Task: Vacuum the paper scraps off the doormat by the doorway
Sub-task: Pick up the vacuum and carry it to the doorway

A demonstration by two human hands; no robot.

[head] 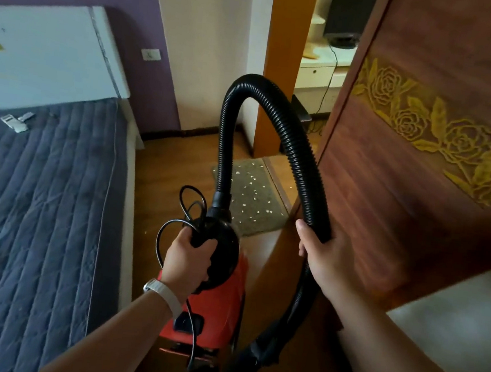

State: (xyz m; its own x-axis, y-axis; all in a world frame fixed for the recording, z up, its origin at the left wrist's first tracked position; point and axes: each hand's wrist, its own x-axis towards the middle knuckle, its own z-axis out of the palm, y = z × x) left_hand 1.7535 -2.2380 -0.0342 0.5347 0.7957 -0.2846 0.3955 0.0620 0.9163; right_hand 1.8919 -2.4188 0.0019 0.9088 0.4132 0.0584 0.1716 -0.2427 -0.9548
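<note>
As I watch through the head view, the left hand (189,258) is wrapped tight round the black handle (202,242) on top of the red vacuum cleaner (220,298), fingers fully curled, with loops of the power cord (157,237) bunched in at the same grip. There's a pale wristband (166,294) on that arm. The machine hangs low in front of me, above the wooden floor (167,171).

Over on the other side, the right hand (322,254) is closed round the ribbed black hose (249,82), thumb pointing up along it. That hose climbs from the vacuum's top, arches high, drops into the hand and runs on down toward the bottom of the view.

Now the target: the doormat (252,226) lies on the floor just beyond the vacuum, right at the threshold beside the orange door frame (279,68), and white paper scraps (251,183) are scattered all over it. The hose's rising leg crosses its near-left part.

To my right stands the carved wooden door (420,180), rose pattern in gold. To my left, a bed with a grey quilt (40,194) and a white headboard (40,52).
</note>
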